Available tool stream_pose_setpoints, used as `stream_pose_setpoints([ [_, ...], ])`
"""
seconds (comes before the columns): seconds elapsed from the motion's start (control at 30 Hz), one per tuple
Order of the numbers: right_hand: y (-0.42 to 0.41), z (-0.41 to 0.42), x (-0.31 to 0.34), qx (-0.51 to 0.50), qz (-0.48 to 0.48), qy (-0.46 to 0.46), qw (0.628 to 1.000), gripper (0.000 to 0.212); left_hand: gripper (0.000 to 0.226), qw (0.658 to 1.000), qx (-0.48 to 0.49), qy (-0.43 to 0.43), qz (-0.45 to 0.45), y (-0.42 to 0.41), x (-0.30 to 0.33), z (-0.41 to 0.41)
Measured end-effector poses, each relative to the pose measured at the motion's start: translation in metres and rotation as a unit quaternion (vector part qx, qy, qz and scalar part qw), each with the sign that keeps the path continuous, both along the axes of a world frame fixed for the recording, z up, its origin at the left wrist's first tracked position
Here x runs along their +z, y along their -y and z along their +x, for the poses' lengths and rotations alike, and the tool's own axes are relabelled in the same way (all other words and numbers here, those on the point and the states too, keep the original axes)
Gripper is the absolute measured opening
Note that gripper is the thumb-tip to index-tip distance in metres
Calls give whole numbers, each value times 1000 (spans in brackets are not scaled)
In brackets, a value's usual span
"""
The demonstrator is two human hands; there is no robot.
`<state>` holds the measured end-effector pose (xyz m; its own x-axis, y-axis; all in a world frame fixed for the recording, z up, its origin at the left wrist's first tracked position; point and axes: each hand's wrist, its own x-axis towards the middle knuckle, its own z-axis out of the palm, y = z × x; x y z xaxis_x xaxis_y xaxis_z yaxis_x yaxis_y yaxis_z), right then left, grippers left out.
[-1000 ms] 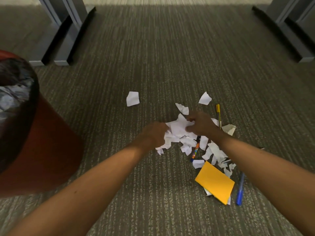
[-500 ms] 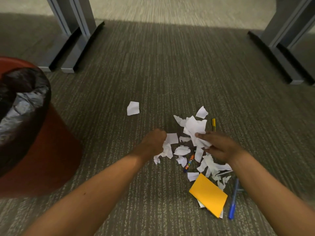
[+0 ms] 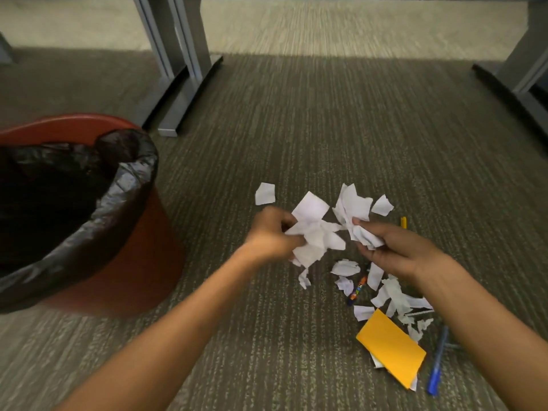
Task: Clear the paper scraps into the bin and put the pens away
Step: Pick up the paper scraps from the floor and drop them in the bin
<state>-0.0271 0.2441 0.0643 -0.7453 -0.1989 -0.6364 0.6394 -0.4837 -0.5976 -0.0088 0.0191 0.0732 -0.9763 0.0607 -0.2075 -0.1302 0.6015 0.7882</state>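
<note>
I have lifted both hands off the carpet: my left hand (image 3: 274, 232) clutches torn white paper scraps (image 3: 315, 232), my right hand (image 3: 397, 250) grips another white bunch (image 3: 354, 212), beside the red, black-lined plastic bin (image 3: 142, 262).

Both hands — left hand (image 3: 271, 232), right hand (image 3: 397, 250) — clutch paper scraps (image 3: 314, 229) beside the bin (image 3: 124, 262) (black-lined).

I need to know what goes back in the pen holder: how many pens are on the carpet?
3: a yellow pen beyond the right hand, a multicoloured patterned pen among the scraps, a blue pen beside the orange card. Scraps may hide more.
</note>
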Motion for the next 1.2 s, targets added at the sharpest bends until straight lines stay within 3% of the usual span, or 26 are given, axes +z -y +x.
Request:
stream_pose_setpoints([
  [0.17,59,-2,68,48,-45,-26,997,24,10,993,83,-62,61,51,94,45],
  [0.33,148,3,143,170,-68,-103,978,19,7,952,254,-162,57,144,180,97],
  [0.5,250,14,189,312,-39,-199,928,13,22,909,400,-113,14,235,196,116],
  [0.6,301,18,189,352,37,-243,903,14,24,916,399,-7,-45,265,181,114],
  [0.67,325,17,182,361,99,-258,891,26,20,925,369,39,-86,275,168,109],
  [0.77,345,16,174,388,191,-264,862,38,23,931,330,63,-144,282,155,103],
  [0.9,343,14,177,455,231,-260,820,42,39,931,329,74,-138,289,152,99],
  [1.03,331,6,187,449,239,-282,813,58,33,922,358,17,-146,286,159,92],
  [1.2,283,-6,201,343,194,-355,847,28,9,928,341,-137,-64,241,178,73],
])
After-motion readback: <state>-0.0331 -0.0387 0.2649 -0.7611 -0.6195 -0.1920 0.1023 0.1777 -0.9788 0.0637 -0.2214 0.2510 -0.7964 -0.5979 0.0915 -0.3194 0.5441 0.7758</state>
